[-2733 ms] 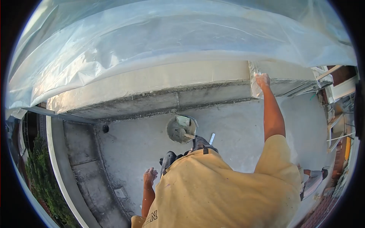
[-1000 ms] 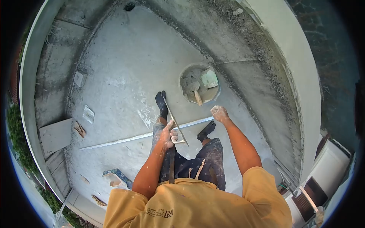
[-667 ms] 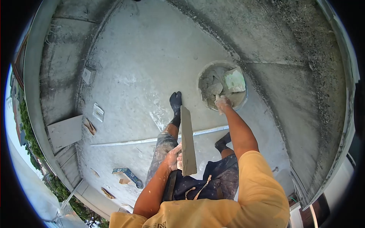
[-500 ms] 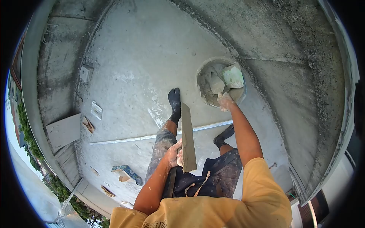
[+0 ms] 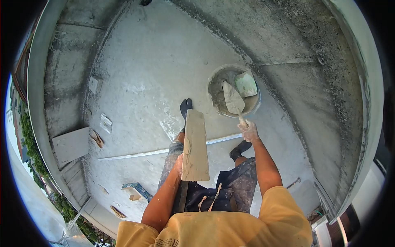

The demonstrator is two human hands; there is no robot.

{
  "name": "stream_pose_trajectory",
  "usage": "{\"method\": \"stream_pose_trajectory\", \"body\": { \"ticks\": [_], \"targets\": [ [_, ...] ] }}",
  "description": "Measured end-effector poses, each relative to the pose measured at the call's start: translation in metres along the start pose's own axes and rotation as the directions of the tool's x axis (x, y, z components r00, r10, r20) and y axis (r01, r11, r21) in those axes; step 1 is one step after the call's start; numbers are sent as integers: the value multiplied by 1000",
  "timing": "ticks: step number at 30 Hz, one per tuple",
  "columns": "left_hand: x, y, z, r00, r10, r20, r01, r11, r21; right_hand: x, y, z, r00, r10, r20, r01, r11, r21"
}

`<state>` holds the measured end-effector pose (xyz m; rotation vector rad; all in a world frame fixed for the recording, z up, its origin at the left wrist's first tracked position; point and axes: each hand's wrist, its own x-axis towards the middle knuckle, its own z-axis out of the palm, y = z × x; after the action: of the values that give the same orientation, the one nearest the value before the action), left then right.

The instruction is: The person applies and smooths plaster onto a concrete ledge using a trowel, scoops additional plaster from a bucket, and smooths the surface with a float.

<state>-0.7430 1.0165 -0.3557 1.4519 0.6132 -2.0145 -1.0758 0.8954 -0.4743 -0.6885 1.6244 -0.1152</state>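
Just below centre, your left hand (image 5: 178,164) gripped a long, beige-grey rectangular board (image 5: 195,144), its fingers mostly hidden behind! Right of centre, your right hand (image 5: 249,131) had its fingers closed on a paste-smeared grey trowel (image 5: 233,99), blade across the mouth of a round grey bucket (image 5: 210,94), upper right of centre, pale-green block (image 5: 247,83) inside.

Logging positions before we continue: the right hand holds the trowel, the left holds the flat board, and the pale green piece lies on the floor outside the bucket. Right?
Not quite: the head view shows the pale green piece inside the bucket. The right hand does hold the trowel, and the left hand holds the flat board.
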Motion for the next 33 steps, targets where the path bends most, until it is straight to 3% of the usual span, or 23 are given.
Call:
{"method": "stream_pose_trajectory", "body": {
  "ticks": [2, 4, 5, 6, 7, 8, 9, 10, 12, 13, 14, 17, 20, 24, 27, 31, 33],
  "targets": [
    [11, -4, -1, 999, 32, 42, -31, 999, -32, -44, -6, -22, 998, 45, 50, -41, 996, -73],
    [22, 6, 28, 997, 73, 39, -70, 996, -63, -81, -4, -37, 961, -277, 5, 272, 942, -196],
    [22, 4, 38, 963, 237, 125, -259, 944, 206, -98, -5, -44, 898, -439, -9, 422, 868, -262],
    [24, 2, 49, 891, 372, 259, -451, 780, 434, -124, -20, -49, 889, -457, -19, 442, 869, -224],
    [28, 3, 63, 782, 458, 423, -622, 517, 588, -147, -31, -49, 875, -484, -33, 470, 863, -187],
    [18, 13, 86, 809, 375, 452, -519, 817, 252, -158, -28, -46, 791, -607, -78, 577, 783, -232],
    [8, 24, 111, 830, 288, 478, -269, 957, -109, -176, -41, -44, 707, -699, -107, 647, 701, -301],
    [4, 27, 123, 833, 307, 460, -232, 949, -213, -183, -41, -39, 624, -773, -115, 685, 612, -396],
    [-5, 20, 133, 853, 324, 409, -141, 898, -418, -194, -45, -27, 697, -712, -85, 615, 655, -440],
    [1, 16, 126, 814, 428, 393, -355, 902, -245, -189, -35, -21, 668, -736, -109, 628, 636, -449],
    [0, 18, 124, 803, 466, 371, -422, 885, -198, -182, -26, -16, 638, -758, -135, 639, 619, -457],
    [-11, 43, 121, 811, 498, 306, -461, 867, -190, -172, -7, -25, 642, -744, -184, 563, 621, -546],
    [-32, 77, 112, 834, 494, 246, -462, 869, -179, -188, -9, -43, 798, -589, -129, 439, 713, -547],
    [-55, 105, 105, 855, 472, 213, -453, 881, -136, -144, 3, -32, 895, -429, -121, 294, 772, -563],
    [-69, 99, 98, 882, 422, 209, -415, 906, -79, -91, -39, -12, 989, -84, -119, 15, 871, -490],
    [-92, 76, 94, 919, 328, 218, -341, 940, 23, -39, -46, 23, 997, -7, -76, -14, 960, -280],
    [-106, 66, 92, 930, 285, 232, -311, 947, 83, -79, -67, 33, 988, -154, 15, 147, 911, -385]
  ]
}}
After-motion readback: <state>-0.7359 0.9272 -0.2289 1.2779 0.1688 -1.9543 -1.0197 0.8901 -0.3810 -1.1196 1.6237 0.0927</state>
